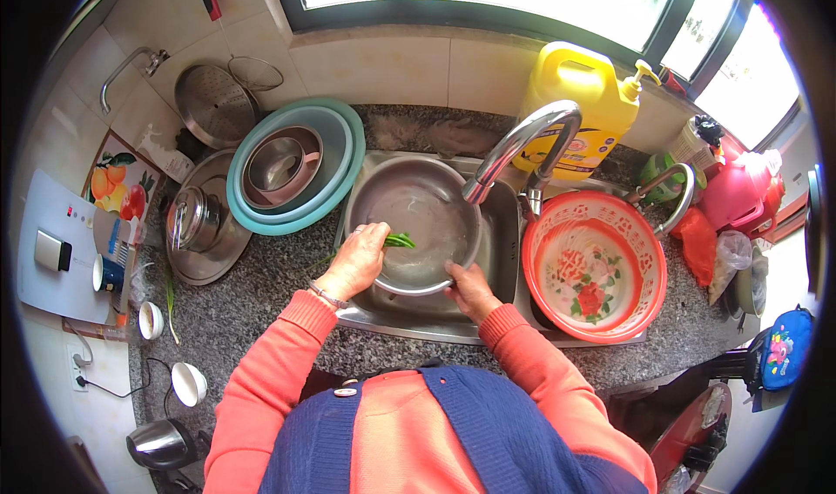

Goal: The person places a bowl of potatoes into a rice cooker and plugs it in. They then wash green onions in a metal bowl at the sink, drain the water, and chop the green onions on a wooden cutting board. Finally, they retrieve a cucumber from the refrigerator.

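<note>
My left hand point(361, 259) is closed around a small bunch of green stalks point(400, 240), whose cut-looking ends stick out over a round metal basin point(424, 200). Thin green tips trail from the other side of that hand. My right hand point(471, 290) grips the near rim of the basin, thumb on the inside. The basin holds some water and rests in the steel sink point(501, 252). Above its right edge hangs the spout of a chrome faucet point(480, 183). Right of it, a red and white floral basin point(591, 265) with water sits over the sink's right part.
Nested teal basins point(356, 134) and a steel pot point(199, 216) on a tray stand at left. A large yellow jug point(575, 115) is behind the faucet. White bowls point(189, 384) and a green stalk point(171, 304) lie on the granite counter; a pink jug point(735, 190) stands at right.
</note>
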Demonstrator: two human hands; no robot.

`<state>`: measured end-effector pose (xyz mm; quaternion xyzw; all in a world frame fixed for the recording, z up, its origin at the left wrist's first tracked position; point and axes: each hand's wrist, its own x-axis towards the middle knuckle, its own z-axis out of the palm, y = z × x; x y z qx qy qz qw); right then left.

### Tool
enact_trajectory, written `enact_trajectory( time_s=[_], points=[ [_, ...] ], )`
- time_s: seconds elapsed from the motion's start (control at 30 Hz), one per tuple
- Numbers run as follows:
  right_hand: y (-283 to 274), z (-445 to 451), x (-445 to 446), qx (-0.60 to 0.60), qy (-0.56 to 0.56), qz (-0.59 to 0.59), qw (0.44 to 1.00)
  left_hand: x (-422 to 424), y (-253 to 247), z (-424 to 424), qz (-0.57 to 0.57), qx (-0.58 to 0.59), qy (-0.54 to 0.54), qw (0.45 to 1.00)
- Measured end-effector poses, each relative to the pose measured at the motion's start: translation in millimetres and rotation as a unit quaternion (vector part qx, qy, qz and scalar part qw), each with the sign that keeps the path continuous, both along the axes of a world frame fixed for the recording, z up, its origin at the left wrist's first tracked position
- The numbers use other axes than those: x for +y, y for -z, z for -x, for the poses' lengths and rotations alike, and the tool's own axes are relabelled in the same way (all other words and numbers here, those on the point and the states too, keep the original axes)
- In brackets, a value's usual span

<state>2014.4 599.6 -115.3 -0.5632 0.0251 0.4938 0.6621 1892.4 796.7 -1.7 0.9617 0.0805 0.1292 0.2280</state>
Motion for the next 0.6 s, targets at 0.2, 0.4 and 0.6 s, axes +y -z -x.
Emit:
enact_trajectory(
  time_s=[0.2, 0.4, 0.6],
  points=[
    [-13.4, -9.8, 35.6, -0.014, 0.093, -0.091, 0.991, 2.7, 15.9, 1.1, -0.005, 0.003, -0.006, 1.000],
    [-5.5, -29.9, 40.5, -0.154, 0.142, -0.094, 0.973, 6.3, 36.3, -10.2, -0.008, 0.022, -0.016, 1.000],
    [-29.9, -20.0, 42.7, -0.319, 0.148, -0.118, 0.929, 8.2, 40.6, -6.4, 0.030, -0.003, 0.010, 0.999]
  ],
)
